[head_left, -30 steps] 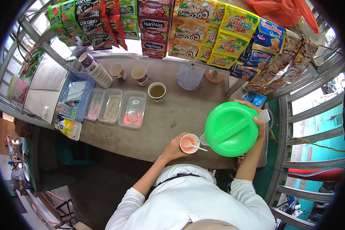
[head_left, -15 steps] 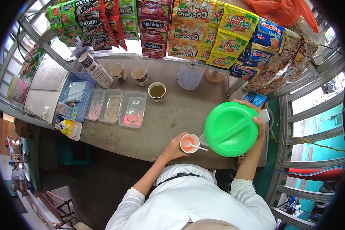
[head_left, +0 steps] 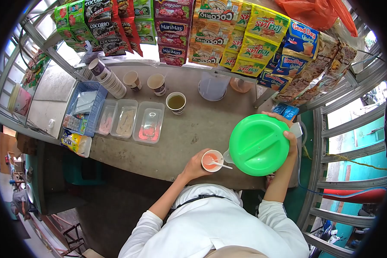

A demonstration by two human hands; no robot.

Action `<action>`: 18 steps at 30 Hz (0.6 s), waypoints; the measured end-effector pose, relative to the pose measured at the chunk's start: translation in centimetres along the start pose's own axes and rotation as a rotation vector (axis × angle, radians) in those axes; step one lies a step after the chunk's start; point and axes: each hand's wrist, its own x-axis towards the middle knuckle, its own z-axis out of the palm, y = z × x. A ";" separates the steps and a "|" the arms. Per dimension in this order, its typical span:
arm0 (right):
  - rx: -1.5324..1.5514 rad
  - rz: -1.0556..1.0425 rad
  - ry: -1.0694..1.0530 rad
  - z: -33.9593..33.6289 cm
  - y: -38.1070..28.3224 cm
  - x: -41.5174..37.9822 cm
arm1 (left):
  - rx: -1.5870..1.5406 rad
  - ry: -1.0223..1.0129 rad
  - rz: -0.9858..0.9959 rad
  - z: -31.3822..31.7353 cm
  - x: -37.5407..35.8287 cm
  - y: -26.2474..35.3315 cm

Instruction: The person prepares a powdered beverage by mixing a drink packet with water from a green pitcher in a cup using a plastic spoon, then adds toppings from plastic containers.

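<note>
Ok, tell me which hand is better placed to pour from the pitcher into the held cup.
Right, I'd judge: the right hand holds the green-lidded pitcher, its spout beside the cup, while the left hand is wrapped around that cup.

The black packets read "COCORIO", with "KOPI" legible near the top. "MariMas" stands in white on the purple packets, where "Anggun" also shows. The orange packets carry "COCORIO" too (upside down, this time). "Teajus", likewise upside down, is printed on the yellow packets. The blue packets say "Good Day", the top one adding "3in1". Lettering on the green packets and brown packets is too unclear to read.
</note>
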 end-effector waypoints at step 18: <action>-0.014 0.000 0.008 0.6 -0.4 0.0 | 0.009 0.001 0.007 -0.1 -0.1 0.0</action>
